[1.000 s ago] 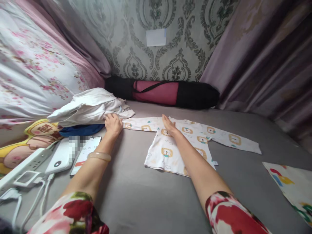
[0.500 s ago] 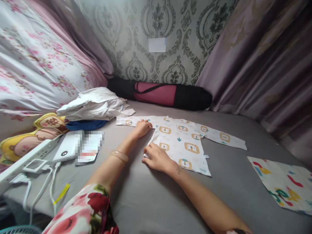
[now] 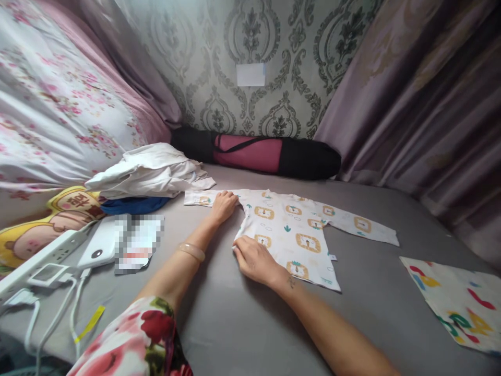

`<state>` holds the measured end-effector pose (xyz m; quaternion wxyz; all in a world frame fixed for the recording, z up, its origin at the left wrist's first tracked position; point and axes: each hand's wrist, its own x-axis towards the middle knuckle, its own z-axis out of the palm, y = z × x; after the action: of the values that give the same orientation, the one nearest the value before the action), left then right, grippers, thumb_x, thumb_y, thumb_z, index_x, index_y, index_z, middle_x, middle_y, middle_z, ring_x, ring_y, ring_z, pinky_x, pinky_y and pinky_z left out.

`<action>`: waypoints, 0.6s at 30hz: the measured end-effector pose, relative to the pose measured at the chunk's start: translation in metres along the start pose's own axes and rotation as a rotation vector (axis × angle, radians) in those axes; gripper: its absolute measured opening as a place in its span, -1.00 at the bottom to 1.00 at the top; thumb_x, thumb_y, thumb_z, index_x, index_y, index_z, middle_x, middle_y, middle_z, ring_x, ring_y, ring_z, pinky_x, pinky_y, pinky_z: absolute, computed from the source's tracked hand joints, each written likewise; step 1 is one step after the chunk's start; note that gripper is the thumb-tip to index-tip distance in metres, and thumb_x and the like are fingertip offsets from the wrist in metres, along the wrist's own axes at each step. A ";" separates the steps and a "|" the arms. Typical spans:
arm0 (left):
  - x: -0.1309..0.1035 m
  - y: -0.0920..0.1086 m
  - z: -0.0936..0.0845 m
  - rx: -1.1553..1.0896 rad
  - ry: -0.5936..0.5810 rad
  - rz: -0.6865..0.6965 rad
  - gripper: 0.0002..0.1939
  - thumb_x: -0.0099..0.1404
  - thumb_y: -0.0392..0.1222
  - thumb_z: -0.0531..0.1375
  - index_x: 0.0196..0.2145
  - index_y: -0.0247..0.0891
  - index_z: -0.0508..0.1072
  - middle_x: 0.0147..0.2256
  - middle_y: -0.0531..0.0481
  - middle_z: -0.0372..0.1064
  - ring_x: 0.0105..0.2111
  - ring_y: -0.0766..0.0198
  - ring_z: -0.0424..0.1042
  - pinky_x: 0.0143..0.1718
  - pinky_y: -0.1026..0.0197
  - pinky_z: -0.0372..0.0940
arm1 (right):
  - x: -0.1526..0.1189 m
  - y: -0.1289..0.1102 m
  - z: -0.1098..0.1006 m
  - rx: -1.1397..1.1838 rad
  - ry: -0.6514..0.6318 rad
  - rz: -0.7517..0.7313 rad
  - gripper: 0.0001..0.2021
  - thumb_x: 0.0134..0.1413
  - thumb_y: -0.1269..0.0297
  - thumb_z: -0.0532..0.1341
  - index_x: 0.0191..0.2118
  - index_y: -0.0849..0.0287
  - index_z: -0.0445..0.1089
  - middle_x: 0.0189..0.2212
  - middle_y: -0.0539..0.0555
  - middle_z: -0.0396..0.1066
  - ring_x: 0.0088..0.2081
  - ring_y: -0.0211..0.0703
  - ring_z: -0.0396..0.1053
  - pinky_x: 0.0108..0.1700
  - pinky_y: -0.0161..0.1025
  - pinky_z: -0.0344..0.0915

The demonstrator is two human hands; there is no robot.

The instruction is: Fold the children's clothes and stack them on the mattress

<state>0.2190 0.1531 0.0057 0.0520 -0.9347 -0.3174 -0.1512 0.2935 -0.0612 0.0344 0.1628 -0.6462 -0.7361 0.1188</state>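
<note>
“Lying flat near the centre of the frame is a white long-sleeved fabric shirt (image 3: 282,244) printed with tan, squarish lion faces and small green leaves. Its sleeves stretch out to either side on a smooth grey sheet (image 3: 219,324).”

“And where is the person's left hand (image 3: 225,206)?”

“Left of centre, palm down on the sleeve (image 3: 198,197) at the left of the shirt, close to where it meets the body. The fingers are bent and near one another; whether they pinch the fabric cannot be told from this angle. A pale, smooth, rounded bangle (image 3: 191,251) circles that forearm.”

“What about the right hand (image 3: 255,259)?”

“It is lower in the frame, at the shirt's bottom left corner. Its fingers curl half closed over the edge, touching the cloth, but the thumb's hold is too hidden to tell whether the hem is gripped.”

“Anything around the shirt?”

“Above its left sleeve sits a crumpled off-white cloth heap (image 3: 152,169), with a folded dark blue cloth (image 3: 135,205) under it. A long black-and-pink cylindrical bag (image 3: 248,154) lies behind, against the patterned grey wallpaper (image 3: 211,47). At the lower right is a flat cream cloth with bright coloured shapes (image 3: 442,297); at the lower left, a long white plastic power strip (image 3: 58,253) slants beside a white rectangular device (image 3: 102,245).”
</note>
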 end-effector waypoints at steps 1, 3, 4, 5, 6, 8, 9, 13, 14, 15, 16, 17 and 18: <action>0.001 -0.001 0.001 -0.008 0.006 -0.026 -0.71 0.41 -0.25 -0.04 -0.18 -0.25 0.49 -0.16 -0.19 0.43 -0.11 0.05 0.30 -0.11 0.06 0.11 | 0.000 0.001 -0.004 0.043 -0.022 -0.003 -0.81 0.31 0.37 0.00 -0.18 0.20 0.36 -0.22 0.13 0.43 -0.16 -0.16 0.36 -0.14 -0.28 0.20; 0.003 -0.003 0.003 -0.029 0.006 -0.061 -0.71 0.41 -0.26 -0.04 -0.15 -0.24 0.48 -0.14 -0.18 0.43 -0.09 0.05 0.30 -0.09 0.05 0.11 | -0.001 0.001 -0.010 0.112 -0.076 -0.022 -0.83 0.28 0.35 0.05 -0.17 0.18 0.38 -0.20 0.11 0.44 -0.16 -0.16 0.36 -0.13 -0.28 0.20; 0.003 -0.003 0.004 -0.039 0.000 -0.078 -0.71 0.41 -0.25 -0.04 -0.14 -0.23 0.48 -0.14 -0.18 0.43 -0.08 0.04 0.30 -0.09 0.05 0.11 | -0.001 0.001 -0.012 0.138 -0.104 -0.030 -0.84 0.26 0.34 0.08 -0.18 0.17 0.40 -0.20 0.10 0.45 -0.16 -0.16 0.37 -0.14 -0.28 0.20; 0.004 -0.003 0.005 -0.046 -0.010 -0.097 -0.71 0.41 -0.25 -0.04 -0.14 -0.23 0.48 -0.13 -0.18 0.43 -0.08 0.04 0.30 -0.09 0.04 0.11 | -0.001 0.001 -0.013 0.159 -0.129 -0.036 -0.85 0.24 0.33 0.10 -0.20 0.16 0.42 -0.20 0.10 0.46 -0.17 -0.16 0.37 -0.15 -0.28 0.19; 0.005 -0.002 0.006 -0.053 -0.020 -0.116 -0.71 0.41 -0.26 -0.04 -0.13 -0.23 0.48 -0.12 -0.18 0.43 -0.07 0.03 0.30 -0.09 0.04 0.11 | -0.001 0.001 -0.014 0.179 -0.147 -0.040 -0.85 0.22 0.32 0.11 -0.21 0.15 0.43 -0.20 0.09 0.46 -0.17 -0.16 0.38 -0.15 -0.28 0.19; 0.005 0.000 0.008 -0.065 -0.043 -0.148 -0.70 0.41 -0.27 -0.05 -0.12 -0.23 0.47 -0.10 -0.19 0.42 -0.05 0.02 0.29 -0.09 0.03 0.12 | -0.001 0.003 -0.015 0.217 -0.166 -0.050 -0.83 0.21 0.31 0.12 -0.22 0.15 0.46 -0.21 0.09 0.48 -0.19 -0.16 0.39 -0.16 -0.28 0.19; 0.005 0.000 0.009 -0.072 -0.055 -0.158 -0.70 0.40 -0.27 -0.05 -0.12 -0.23 0.47 -0.09 -0.19 0.41 -0.04 0.02 0.29 -0.09 0.03 0.12 | 0.000 0.004 -0.016 0.240 -0.182 -0.064 -0.83 0.20 0.30 0.12 -0.22 0.15 0.47 -0.22 0.09 0.48 -0.20 -0.17 0.39 -0.17 -0.29 0.19; 0.004 0.001 0.005 -0.094 -0.072 -0.195 -0.70 0.37 -0.31 -0.03 -0.08 -0.21 0.44 -0.06 -0.17 0.39 0.00 0.01 0.28 -0.09 0.01 0.14 | 0.006 0.017 -0.023 0.402 -0.311 -0.152 -0.80 0.19 0.29 0.12 -0.23 0.15 0.50 -0.33 0.00 0.52 -0.30 -0.24 0.40 -0.27 -0.36 0.20; 0.003 0.003 0.002 -0.096 -0.060 -0.211 -0.70 0.36 -0.32 -0.02 -0.05 -0.21 0.43 -0.05 -0.17 0.39 0.01 0.00 0.28 -0.09 0.01 0.14 | 0.011 0.023 -0.026 0.434 -0.308 -0.144 -0.78 0.20 0.29 0.10 -0.25 0.16 0.51 -0.36 -0.01 0.52 -0.32 -0.25 0.40 -0.28 -0.37 0.21; 0.002 0.005 -0.002 -0.098 -0.040 -0.229 -0.69 0.35 -0.34 -0.01 -0.04 -0.21 0.42 -0.05 -0.18 0.38 0.01 -0.01 0.27 -0.08 0.02 0.15 | 0.016 0.030 -0.028 0.442 -0.271 -0.114 -0.76 0.22 0.29 0.08 -0.26 0.18 0.51 -0.36 -0.01 0.51 -0.32 -0.24 0.41 -0.27 -0.37 0.22; 0.000 0.009 -0.007 -0.101 -0.017 -0.247 -0.68 0.33 -0.34 0.00 -0.02 -0.22 0.41 -0.05 -0.19 0.38 0.01 -0.01 0.28 -0.09 0.02 0.16 | 0.023 0.038 -0.031 0.419 -0.199 -0.064 -0.73 0.24 0.29 0.05 -0.25 0.19 0.50 -0.35 0.01 0.52 -0.29 -0.23 0.41 -0.24 -0.35 0.24; -0.003 0.013 -0.011 -0.109 0.004 -0.262 -0.68 0.32 -0.35 0.01 -0.03 -0.23 0.40 -0.06 -0.20 0.37 -0.01 -0.01 0.29 -0.09 0.03 0.17 | 0.031 0.047 -0.033 0.367 -0.109 -0.003 -0.71 0.26 0.30 0.02 -0.23 0.20 0.50 -0.30 0.04 0.52 -0.24 -0.20 0.42 -0.18 -0.33 0.25; -0.007 0.019 -0.015 -0.124 0.017 -0.269 -0.70 0.32 -0.34 0.01 -0.05 -0.25 0.41 -0.09 -0.20 0.37 -0.05 0.00 0.31 -0.10 0.04 0.18 | 0.040 0.057 -0.034 0.290 -0.010 0.059 -0.69 0.27 0.31 -0.01 -0.17 0.21 0.49 -0.22 0.09 0.51 -0.15 -0.17 0.41 -0.09 -0.29 0.24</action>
<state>0.2219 0.1308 0.0180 -0.0238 -0.8839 -0.4294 -0.1839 0.3544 -0.0155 0.0476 0.2471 -0.6367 -0.6927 0.2319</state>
